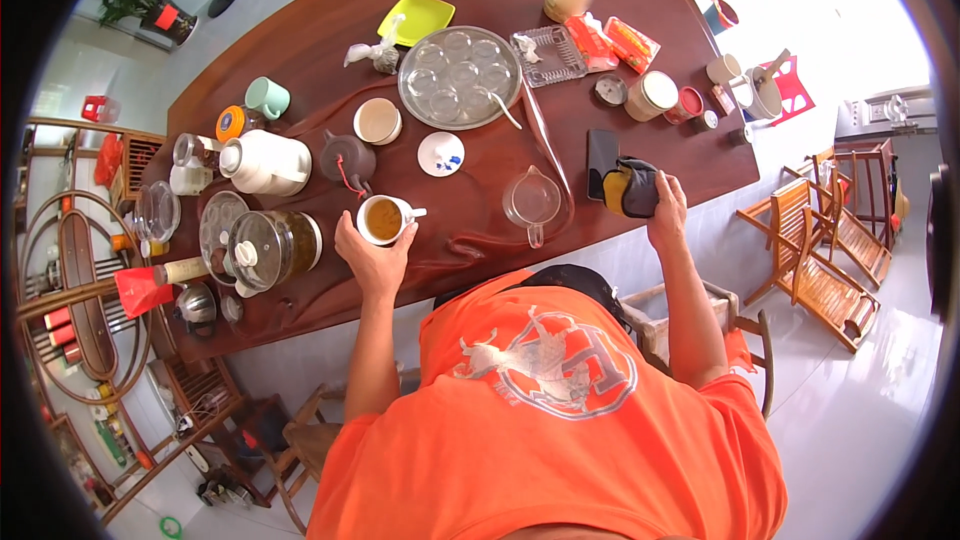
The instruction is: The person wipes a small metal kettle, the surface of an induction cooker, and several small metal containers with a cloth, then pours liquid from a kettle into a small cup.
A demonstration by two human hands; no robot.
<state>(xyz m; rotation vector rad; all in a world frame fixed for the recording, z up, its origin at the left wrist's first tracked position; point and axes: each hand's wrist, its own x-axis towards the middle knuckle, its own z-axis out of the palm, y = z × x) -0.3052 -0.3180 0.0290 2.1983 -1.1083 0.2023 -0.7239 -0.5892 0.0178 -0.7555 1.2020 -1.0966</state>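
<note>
My left hand [375, 261] is around a white cup [384, 220] of amber liquid, with the cup's handle pointing right. Just beyond it stands a dark clay teapot [348, 158] with a red cord. My right hand [668, 208] grips a dark grey and yellow fabric item [630, 187], perhaps a pouch, at its right edge. This fabric partly covers a black smartphone [602, 157] lying on the table. Between my hands are a clear glass pitcher [532, 199] and a small white dish [441, 154] with blue marks.
A round metal tray [409, 101] holds several glass cups. Left are a white thermos jug [271, 163] and a lidded glass pot [274, 247]. Jars [651, 96] and a plastic box [551, 56] stand right on the wooden table [480, 154]. Folding wooden chairs [806, 240] stand beyond its right end.
</note>
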